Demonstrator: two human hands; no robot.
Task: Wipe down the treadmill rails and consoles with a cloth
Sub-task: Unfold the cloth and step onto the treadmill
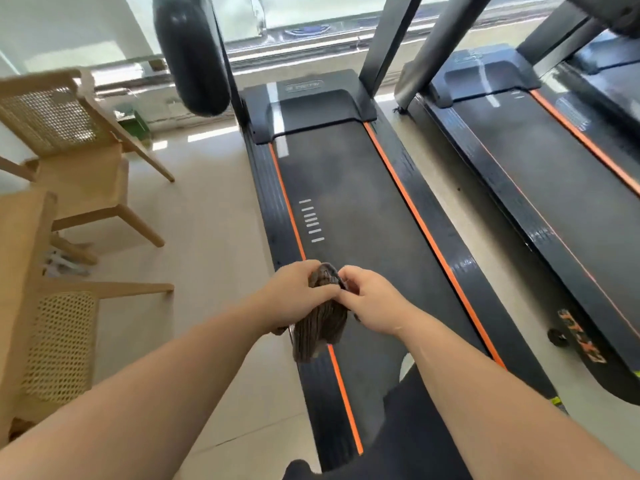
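Note:
A brown ribbed cloth [320, 327] hangs bunched between both hands above the near treadmill's [349, 188] left side rail [277, 216]. My left hand [294, 296] grips the cloth's upper part, fingers curled over it. My right hand [372, 299] pinches the cloth's top edge from the right. The treadmill has a black belt with orange stripes along both rails. Its console is out of frame above; only the dark uprights [388, 39] show.
A second treadmill [554, 174] stands parallel on the right, with a narrow floor gap between. Wooden cane-backed chairs [69, 140] stand at the left. A black punching bag [190, 53] hangs near the treadmill's front left. A window runs along the far wall.

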